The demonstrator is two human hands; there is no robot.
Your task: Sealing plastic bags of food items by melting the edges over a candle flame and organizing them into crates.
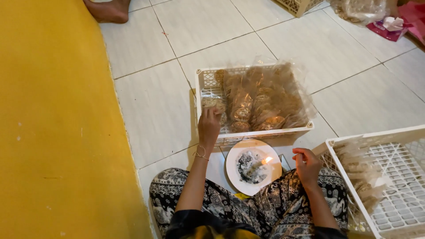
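Two crates — one plate, one left-hand packet.

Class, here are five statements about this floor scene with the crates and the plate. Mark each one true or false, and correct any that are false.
1. The left hand holds a clear packet over the middle crate. True.
2. The candle on the plate is unlit. False: it burns.
3. The right hand is inside the right crate. False: it is beside it, over the lap.
4. The mat is yellow. True.
5. The floor is wooden. False: pale tiles.
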